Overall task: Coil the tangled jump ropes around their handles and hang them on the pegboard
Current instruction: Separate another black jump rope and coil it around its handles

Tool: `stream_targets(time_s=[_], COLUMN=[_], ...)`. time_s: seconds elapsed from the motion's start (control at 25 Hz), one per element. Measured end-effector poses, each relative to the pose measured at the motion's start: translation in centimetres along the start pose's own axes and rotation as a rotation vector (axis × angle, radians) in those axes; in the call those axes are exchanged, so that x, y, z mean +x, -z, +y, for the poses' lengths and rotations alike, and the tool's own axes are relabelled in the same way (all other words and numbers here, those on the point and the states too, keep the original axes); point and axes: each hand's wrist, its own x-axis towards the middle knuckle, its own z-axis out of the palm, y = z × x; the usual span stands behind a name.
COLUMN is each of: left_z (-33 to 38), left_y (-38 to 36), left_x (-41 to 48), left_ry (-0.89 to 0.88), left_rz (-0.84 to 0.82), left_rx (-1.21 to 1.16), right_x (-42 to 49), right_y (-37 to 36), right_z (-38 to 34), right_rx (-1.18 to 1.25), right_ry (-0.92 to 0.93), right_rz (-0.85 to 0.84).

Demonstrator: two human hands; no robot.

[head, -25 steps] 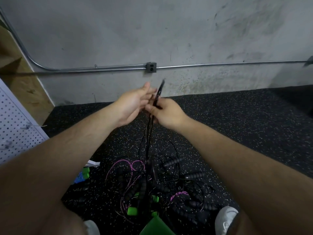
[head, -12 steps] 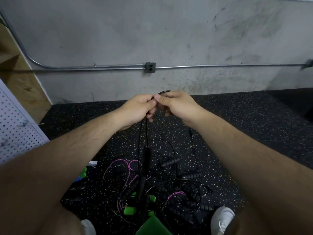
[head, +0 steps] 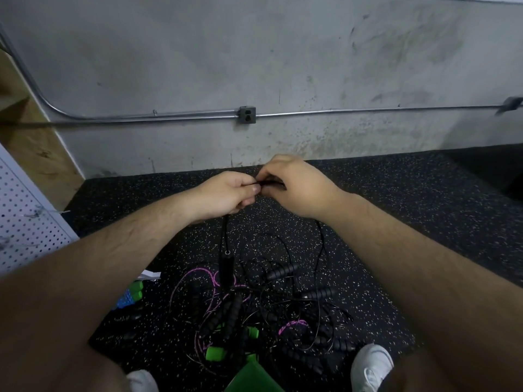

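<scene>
- White perforated pegboard [head: 25, 222] at far left, well apart from the hands.
- Left hand [head: 226, 193]: fingers curled tight on the thin black jump-rope cord [head: 271, 183], with a slim black handle [head: 227, 267] dangling below.
- Right hand [head: 297, 188] pinches the same cord, touching the left.
- Below, the tangled heap of black, pink and green ropes [head: 268, 315] lies on speckled black rubber floor [head: 396, 207].

L hand [head: 226, 195], open 1 s ago, now curls round black rope [head: 225, 236] and touches R hand [head: 297, 188]. Handle [head: 227, 267], prev. upright in R hand, now hangs below L hand. R hand now pinches short horiz. rope section betw. hands.
</scene>
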Motion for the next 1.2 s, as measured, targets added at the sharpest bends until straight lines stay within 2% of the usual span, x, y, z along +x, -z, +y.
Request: stream_targets(time_s=[0.2, 0.28, 0.36, 0.4, 0.48, 0.56, 0.6, 0.72, 0.8, 0.84, 0.96, 1.0, 1.04, 1.08, 1.2], left_z=[-0.6, -1.4, -2.3, -2.5, -2.5, -2.0, -1.7, -1.3, -1.4, -1.7, -2.7, -3.0, -3.1, -3.0, -1.8], left_y=[0.3, 0.8, 1.5, 1.7, 1.4, 0.6, 0.1, -0.3, -0.2, 0.0, 0.8, 1.0, 1.0, 0.9, -0.5], left_x=[0.1, -0.1, -0.2, -0.1, 0.2, 0.6, 0.8, 0.9, 0.8, 0.8, 0.4, 0.4, 0.2, 0.2, 0.3], left_ry=[-0.041, -0.019, 0.019, 0.026, 0.015, -0.01, -0.029, -0.061, -0.052, -0.045, -0.005, 0.012, 0.024, 0.029, 0.001], left_rz=[0.0, -0.015, -0.002, 0.018, 0.041, 0.024, 0.016, -0.012, -0.029, -0.027, -0.037, -0.038, -0.033, -0.021, -0.029], left_rx=[0.04, 0.13, 0.149, 0.144, 0.181, 0.237, 0.249, 0.224, 0.203, 0.192, 0.178, 0.176, 0.177, 0.18, 0.18], right_x=[-0.3, -0.4, -1.0, -1.4, -1.8, -1.9, -1.7, -0.7, -0.2, 0.0, 0.0, -0.3, -0.8, -1.3, -1.7], right_y=[0.6, 2.2, 4.3, 4.8, 4.5, 2.9, 2.2, 0.5, 0.6, 1.1, 4.9, 5.8, 6.1, 5.8, 2.7], right_z=[-0.2, 0.4, 2.0, 2.8, 3.0, 1.5, 0.5, -1.3, -1.4, -1.3, 0.8, 1.9, 2.8, 2.9, 0.5], right_rx=[0.032, 0.058, 0.081, 0.044, -0.077, -0.013, 0.059, 0.061, -0.022, -0.031, -0.002, -0.039, -0.109, -0.153, 0.021], right_ry=[-0.023, -0.171, -0.41, -0.51, -0.567, -0.419, -0.313, -0.106, -0.12, -0.164, -0.409, -0.491, -0.545, -0.544, -0.292], right_rz=[0.154, 0.307, 0.438, 0.418, 0.2, -0.032, -0.093, -0.115, -0.05, 0.04, 0.455, 0.506, 0.462, 0.347, -0.047])
